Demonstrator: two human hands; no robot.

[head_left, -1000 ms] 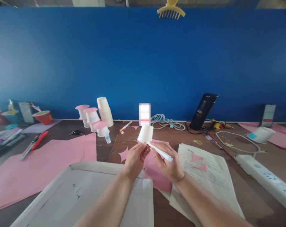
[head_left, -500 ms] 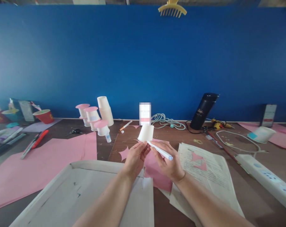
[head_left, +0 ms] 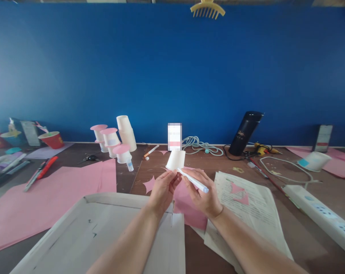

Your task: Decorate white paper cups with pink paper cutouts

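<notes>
My right hand [head_left: 203, 190] is closed around a white marker pen [head_left: 194, 180] with a pale blue end, which points up and left. My left hand [head_left: 163, 190] is pinched close to the pen's tip; what lies between its fingertips is too small to make out. Just beyond the fingertips is an upside-down white paper cup [head_left: 176, 160], its lower part partly hidden. I cannot tell whether the left fingers touch it. Below the hands lies pink paper [head_left: 189, 209], and a pink scrap [head_left: 149, 185] sits to the left.
Paper cups with pink discs [head_left: 111, 137] stand left of a cup stack [head_left: 126, 133]. A utility knife [head_left: 42, 173] lies on pink sheets [head_left: 61, 194]. A white box lid [head_left: 118, 228] fills the front left. Rightward are printed paper [head_left: 255, 213], a black flask [head_left: 245, 133] and a power strip [head_left: 321, 213].
Hardly anything differs. The whole view has shifted very slightly, while both hands and the pen keep almost the same pose.
</notes>
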